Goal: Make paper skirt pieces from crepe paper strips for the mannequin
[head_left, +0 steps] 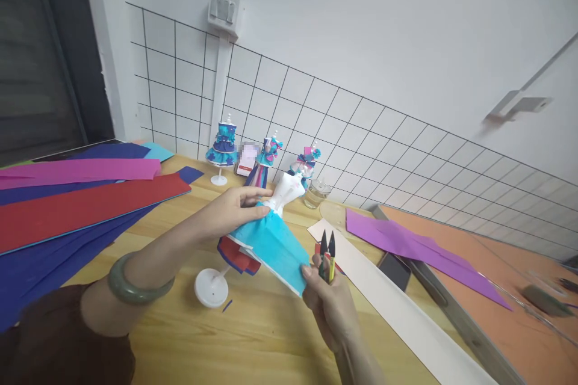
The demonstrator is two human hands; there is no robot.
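A small white dress form [289, 189] is tilted over the table, its round base [211, 287] toward the lower left. It wears a bright blue paper skirt [275, 240] with a white edge, and a red layer with dark blue trim [239, 257] shows beneath. My left hand [239, 207] grips the form at the waist, thumb on the top of the skirt. With my right hand [332, 307] I pinch the skirt's lower right corner. The same hand holds a pair of thread snips [328, 255], blades pointing up. Some of its fingers are hidden behind the skirt.
Several crepe paper sheets, including a red one [90, 207], lie left. Dressed small forms [221, 147], a phone [247, 159] and a glass cup [316, 192] stand behind. Right are a cream strip [383, 295], a purple sheet [406, 246] and a dark phone [395, 272].
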